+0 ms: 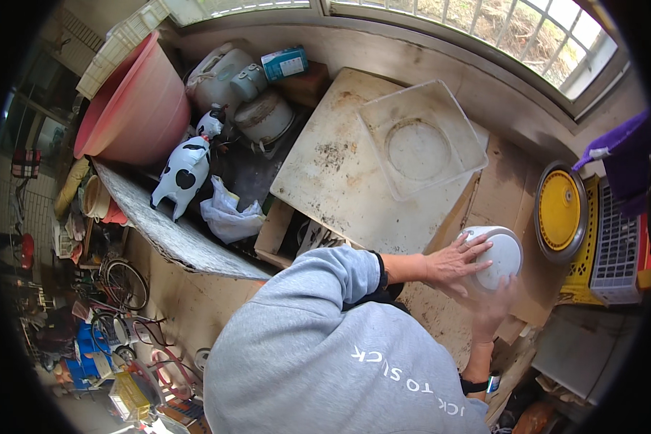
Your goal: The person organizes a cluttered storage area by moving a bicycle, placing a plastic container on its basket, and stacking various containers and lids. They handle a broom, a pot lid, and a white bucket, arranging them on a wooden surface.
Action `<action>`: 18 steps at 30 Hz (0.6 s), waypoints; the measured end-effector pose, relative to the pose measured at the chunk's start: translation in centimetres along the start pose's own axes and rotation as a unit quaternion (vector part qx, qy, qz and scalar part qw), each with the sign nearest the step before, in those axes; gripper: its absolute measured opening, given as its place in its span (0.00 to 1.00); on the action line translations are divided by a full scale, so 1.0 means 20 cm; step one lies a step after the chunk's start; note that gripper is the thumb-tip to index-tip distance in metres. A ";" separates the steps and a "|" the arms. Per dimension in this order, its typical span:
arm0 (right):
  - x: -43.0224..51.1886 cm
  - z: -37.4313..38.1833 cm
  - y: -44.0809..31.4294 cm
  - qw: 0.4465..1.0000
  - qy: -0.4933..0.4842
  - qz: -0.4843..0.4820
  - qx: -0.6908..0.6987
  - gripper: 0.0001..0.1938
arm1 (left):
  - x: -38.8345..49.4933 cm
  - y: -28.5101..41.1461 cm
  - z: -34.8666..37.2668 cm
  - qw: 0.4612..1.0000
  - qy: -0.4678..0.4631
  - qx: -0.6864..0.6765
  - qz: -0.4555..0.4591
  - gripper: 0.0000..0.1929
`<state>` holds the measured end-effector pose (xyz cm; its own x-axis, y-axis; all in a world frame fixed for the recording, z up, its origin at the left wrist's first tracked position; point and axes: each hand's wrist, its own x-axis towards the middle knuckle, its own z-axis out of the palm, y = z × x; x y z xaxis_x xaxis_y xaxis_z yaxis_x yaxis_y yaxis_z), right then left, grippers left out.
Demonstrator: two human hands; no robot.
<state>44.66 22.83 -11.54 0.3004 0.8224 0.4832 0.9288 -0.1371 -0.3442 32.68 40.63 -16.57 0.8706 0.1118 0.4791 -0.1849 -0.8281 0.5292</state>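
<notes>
A white round container [503,259] stands on the cardboard to the right, its flat round face upward. My left hand [458,263] steadies it from the left, fingers spread over the side and onto the flat face. My right hand [493,309] is blurred at the container's near edge; whether it grips or only touches cannot be told. Beyond my hands, a clear square plastic tray [352,114] with a dirty ring mark lies on a stained white board [325,163].
Cardboard [502,179] lies under the container. At right are a yellow round lid [561,209] in a dark rim, a grey plastic crate [618,244] and a purple cloth [626,163]. At left stand a big pink tub [146,114], an inflatable cow [182,173] and a plastic bag [229,214].
</notes>
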 end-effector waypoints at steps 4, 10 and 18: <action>0.15 0.11 0.10 0.989 0.064 0.088 -0.101 0.32 | 0.03 -0.03 0.10 0.992 0.070 -0.022 -0.106 0.49; 0.21 0.26 0.13 0.963 -0.067 0.090 -0.244 0.34 | 0.00 -0.10 0.12 0.986 0.090 -0.070 -0.120 0.50; 0.29 0.19 -0.08 0.993 0.031 0.020 -0.113 0.26 | -0.25 -0.27 -0.11 0.945 0.198 -0.141 -0.218 0.29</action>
<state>44.00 29.93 -11.26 0.3439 0.7787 0.5246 0.9388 -0.2949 -0.1777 28.30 45.73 -20.29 0.6639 0.6514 0.3672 -0.0104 -0.4830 0.8756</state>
